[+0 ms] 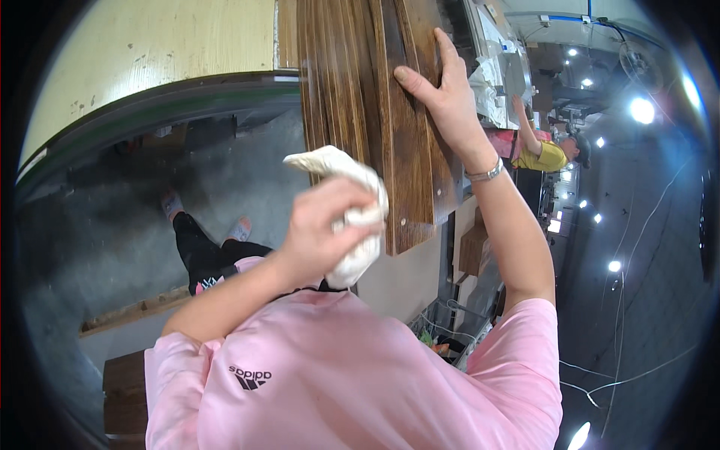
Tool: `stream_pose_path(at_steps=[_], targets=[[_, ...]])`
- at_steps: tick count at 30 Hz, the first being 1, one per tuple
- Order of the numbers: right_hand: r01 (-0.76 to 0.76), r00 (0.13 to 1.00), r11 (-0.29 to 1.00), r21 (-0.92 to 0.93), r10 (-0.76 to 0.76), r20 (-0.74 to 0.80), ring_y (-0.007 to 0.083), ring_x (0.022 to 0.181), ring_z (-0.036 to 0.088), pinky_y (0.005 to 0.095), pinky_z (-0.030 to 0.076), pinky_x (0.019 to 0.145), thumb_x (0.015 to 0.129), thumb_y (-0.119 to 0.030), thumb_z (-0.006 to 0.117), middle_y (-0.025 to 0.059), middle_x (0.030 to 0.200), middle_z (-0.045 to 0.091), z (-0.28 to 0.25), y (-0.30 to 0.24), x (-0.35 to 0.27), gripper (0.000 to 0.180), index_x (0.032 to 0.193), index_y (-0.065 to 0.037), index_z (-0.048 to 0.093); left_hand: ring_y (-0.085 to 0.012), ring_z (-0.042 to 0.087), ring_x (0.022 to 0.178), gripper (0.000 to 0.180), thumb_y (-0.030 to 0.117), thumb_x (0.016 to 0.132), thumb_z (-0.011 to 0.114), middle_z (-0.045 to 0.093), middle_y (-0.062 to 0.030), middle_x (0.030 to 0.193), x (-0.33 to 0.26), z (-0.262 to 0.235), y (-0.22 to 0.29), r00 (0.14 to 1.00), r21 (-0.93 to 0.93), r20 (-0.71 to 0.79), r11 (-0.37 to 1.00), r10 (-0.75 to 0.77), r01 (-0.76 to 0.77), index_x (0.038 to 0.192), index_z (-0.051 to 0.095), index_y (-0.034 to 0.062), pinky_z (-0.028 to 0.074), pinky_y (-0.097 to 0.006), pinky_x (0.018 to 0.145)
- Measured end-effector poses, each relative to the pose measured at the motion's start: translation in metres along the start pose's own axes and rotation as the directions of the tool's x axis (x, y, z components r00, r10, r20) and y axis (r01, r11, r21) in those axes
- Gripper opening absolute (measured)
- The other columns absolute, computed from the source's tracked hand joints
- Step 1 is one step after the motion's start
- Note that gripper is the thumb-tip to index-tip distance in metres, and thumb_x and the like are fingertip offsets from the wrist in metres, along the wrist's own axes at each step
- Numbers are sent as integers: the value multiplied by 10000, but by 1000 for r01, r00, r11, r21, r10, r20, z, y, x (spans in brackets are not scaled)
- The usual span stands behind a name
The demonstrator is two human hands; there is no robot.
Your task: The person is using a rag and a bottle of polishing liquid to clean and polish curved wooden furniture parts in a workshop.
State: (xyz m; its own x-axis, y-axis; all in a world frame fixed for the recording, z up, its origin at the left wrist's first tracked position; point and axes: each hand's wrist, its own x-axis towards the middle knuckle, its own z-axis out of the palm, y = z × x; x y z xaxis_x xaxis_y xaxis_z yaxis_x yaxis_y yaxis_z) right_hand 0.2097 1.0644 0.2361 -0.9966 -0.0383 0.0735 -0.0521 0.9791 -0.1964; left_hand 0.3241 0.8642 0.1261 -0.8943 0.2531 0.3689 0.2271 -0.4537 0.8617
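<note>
My left hand (324, 225) is closed around a crumpled white cloth (360, 259), one end of which sticks up past the fingers. It is slightly blurred, just left of the near end of a dark brown wooden board (405, 157). More boards (334, 82) of the same brown wood lie side by side along its left. My right hand (454, 105) lies on the board's right part, thumb and index finger stretched apart; its other fingers are mostly hidden. A metal band circles the right wrist. Small pale round spots mark the near end of the board.
A pale yellow panel (165, 45) spans the upper left. At right, a person in a yellow top (544, 156) reaches toward a white-covered work surface (491, 82). Below the boards are a brown wooden block (474, 251) and a crate with cables (450, 319). Another brown board (124, 397) lies lower left.
</note>
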Motion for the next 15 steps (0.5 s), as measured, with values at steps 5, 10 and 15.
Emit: stream_pose_path(at_steps=[5, 10, 15], targets=[[25, 999, 1000, 10, -25, -26, 434, 1233, 492, 466, 403, 1033, 748, -670, 691, 298, 1348, 442, 1, 2, -2, 1078, 1487, 7, 293, -220, 596, 759, 293, 11, 687, 791, 610, -108, 852, 29, -9, -3, 995, 77, 50, 993, 87, -90, 908, 604, -34, 477, -299, 702], [41, 998, 999, 5, -41, -49, 431, 1222, 504, 456, 413, 1023, 749, -661, 693, 303, 1333, 459, 1, 2, -2, 1066, 1478, 14, 310, -292, 604, 793, 353, 3, 678, 793, 620, -142, 902, 33, -10, 0, 990, 140, 131, 988, 43, -61, 964, 594, -53, 491, -330, 730], [-15, 1000, 995, 99, 14, 1, 373, 1341, 404, 400, 309, 1117, 801, -552, 705, 283, 1432, 400, -1, -5, -5, 977, 1484, 23, 309, -313, 605, 777, 389, 58, 675, 809, 617, -172, 883, 39, -17, 8, 954, 186, 287, 982, -82, 29, 979, 598, -62, 492, -357, 724]])
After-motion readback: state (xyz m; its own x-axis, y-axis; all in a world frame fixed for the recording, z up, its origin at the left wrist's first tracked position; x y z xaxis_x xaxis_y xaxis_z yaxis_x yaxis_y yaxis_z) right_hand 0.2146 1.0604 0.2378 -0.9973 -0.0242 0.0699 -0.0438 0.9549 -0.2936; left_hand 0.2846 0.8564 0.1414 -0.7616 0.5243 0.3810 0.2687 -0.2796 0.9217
